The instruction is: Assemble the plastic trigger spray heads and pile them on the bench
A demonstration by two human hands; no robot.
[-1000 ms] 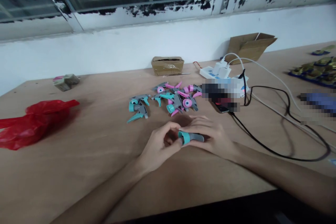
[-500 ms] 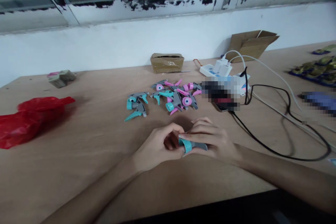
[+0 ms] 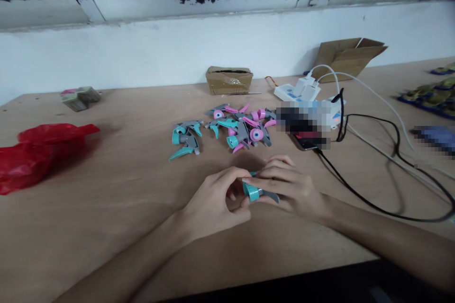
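Note:
Both my hands meet over the wooden table (image 3: 106,208) on one small spray-trigger part (image 3: 256,192), grey with a teal collar. My right hand (image 3: 289,189) wraps its grey body from the right. My left hand (image 3: 215,203) pinches at the teal collar end with curled fingers. Just beyond them lies a pile of several similar trigger parts (image 3: 241,128) in grey, teal and pink, and a smaller group of teal and grey ones (image 3: 185,138) lies to its left.
A red plastic bag (image 3: 39,151) lies at the left. At the back stand a small taped carton (image 3: 229,80), an open cardboard box (image 3: 348,54) and a white power strip (image 3: 296,92). Black and white cables (image 3: 373,161) trail across the right side. A phone (image 3: 305,142) lies by the pile.
The two hands stay together on the trigger part; the fingers have shifted slightly around its teal collar. The camera has tilted a little, nothing else on the table moved.

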